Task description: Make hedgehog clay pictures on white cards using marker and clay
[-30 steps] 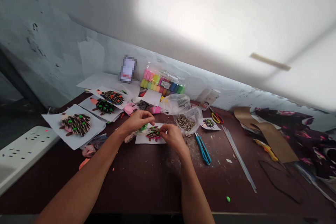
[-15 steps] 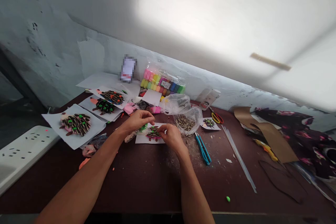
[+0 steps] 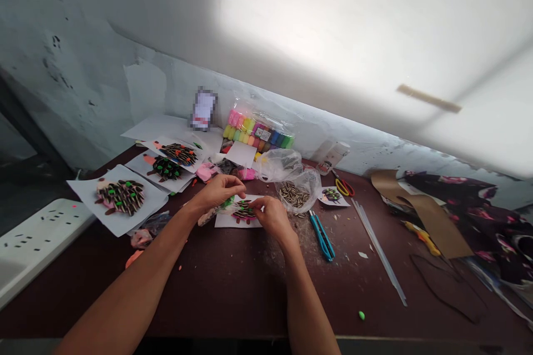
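Observation:
My left hand (image 3: 221, 191) is curled, its thumb and forefinger close together, over a clear plastic bag of green clay (image 3: 227, 203) that seems gripped under the palm. Just right of it lies a hedgehog picture (image 3: 242, 209) with dark striped seed spines, green dots and a pink lower edge, on a white card (image 3: 227, 221). My right hand (image 3: 272, 218) pinches its fingertips together at the hedgehog's right side. Whatever is between those fingertips is too small to make out. A plastic bag of striped seeds (image 3: 293, 195) sits open beyond my right hand.
Finished-looking hedgehog cards (image 3: 120, 197) lie left, near a white power strip (image 3: 39, 244). Behind stand a pack of coloured clay (image 3: 260, 132) and a phone (image 3: 204, 109). To the right are a teal cutter (image 3: 322, 237), scissors (image 3: 345, 187), glue sticks (image 3: 378, 252) and a glue gun (image 3: 422, 237).
Hardly anything differs. The fingertips of my right hand have shifted very slightly at the hedgehog; my left hand stays in place.

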A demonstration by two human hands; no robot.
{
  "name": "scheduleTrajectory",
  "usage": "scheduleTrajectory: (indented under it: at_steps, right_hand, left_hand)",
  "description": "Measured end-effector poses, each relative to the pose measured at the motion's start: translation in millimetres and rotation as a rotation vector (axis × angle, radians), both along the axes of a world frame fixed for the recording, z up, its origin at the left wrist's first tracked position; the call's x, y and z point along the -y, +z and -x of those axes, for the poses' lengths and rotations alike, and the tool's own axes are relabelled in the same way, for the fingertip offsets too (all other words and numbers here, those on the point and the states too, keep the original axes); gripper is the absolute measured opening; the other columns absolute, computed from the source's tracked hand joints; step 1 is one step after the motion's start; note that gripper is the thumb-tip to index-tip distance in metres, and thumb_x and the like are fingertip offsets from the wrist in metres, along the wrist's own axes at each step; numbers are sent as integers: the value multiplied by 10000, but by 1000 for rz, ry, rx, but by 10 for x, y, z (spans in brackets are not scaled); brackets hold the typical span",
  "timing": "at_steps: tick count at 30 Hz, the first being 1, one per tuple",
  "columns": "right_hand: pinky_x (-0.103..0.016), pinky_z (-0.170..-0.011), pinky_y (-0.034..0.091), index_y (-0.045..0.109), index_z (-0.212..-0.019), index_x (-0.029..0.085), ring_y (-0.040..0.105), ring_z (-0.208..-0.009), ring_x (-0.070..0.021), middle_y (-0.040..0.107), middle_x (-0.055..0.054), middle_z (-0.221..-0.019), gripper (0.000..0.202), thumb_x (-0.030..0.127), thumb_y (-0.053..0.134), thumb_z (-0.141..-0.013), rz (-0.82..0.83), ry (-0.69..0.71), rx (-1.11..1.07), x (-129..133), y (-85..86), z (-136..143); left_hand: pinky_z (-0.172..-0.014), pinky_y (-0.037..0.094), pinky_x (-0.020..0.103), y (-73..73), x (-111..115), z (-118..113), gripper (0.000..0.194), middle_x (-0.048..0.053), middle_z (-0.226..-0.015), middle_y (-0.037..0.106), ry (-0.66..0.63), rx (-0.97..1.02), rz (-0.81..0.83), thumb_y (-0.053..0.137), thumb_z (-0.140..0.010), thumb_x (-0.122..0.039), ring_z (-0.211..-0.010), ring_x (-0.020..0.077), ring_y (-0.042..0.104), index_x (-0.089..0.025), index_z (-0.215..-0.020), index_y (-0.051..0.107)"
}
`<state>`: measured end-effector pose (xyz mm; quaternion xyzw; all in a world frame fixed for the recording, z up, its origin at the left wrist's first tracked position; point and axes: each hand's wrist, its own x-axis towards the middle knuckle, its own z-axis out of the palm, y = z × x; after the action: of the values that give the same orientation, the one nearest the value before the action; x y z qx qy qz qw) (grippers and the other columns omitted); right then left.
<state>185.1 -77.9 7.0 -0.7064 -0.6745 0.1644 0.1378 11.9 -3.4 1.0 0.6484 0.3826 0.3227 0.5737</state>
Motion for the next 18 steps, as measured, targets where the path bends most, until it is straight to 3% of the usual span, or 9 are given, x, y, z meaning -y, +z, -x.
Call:
scheduleTrajectory:
  at_steps: [13,18]
  right_hand:
    - [-240,-806,441,769,-1061,247,668,-906,-189,755,-37,-982,342,111,572,-815,-25,5,-16,-3,-13,-17]
    - [-234,-762,429,772,-974,241,657,-858,-174,752,-21,-927,271,125,596,-804,-28,-16,-35,-14,-15,-53]
  left_hand:
    - [-736,470,306,-6,7,3,341,62,-779,755,-2,-5,10,664,-676,-500,-749,186,638,-166,-742,679]
    - [-706,462,295,-27,-13,9,352,65,-785,753,-6,-11,5,660,-684,-509,-734,178,625,-164,-752,675]
